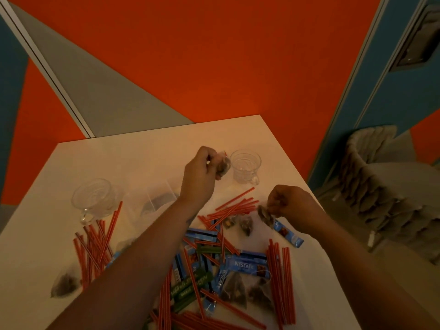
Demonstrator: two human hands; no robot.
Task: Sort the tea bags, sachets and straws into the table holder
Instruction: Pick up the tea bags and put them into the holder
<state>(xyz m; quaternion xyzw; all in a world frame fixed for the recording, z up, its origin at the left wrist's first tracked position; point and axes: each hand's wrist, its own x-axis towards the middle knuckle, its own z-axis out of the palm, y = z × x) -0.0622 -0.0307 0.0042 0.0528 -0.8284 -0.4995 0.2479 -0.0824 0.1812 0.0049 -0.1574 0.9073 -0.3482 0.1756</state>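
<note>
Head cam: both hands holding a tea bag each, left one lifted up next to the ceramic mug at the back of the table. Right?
Nearly. The head view shows the left hand holding a tea bag lifted beside a clear glass cup, not a ceramic mug. The rest stands: the right hand pinches another tea bag lower down, over the scattered red straws.

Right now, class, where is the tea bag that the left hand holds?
In the head view, the left hand pinches the tea bag above the table's far side, just left of the glass cup.
</note>
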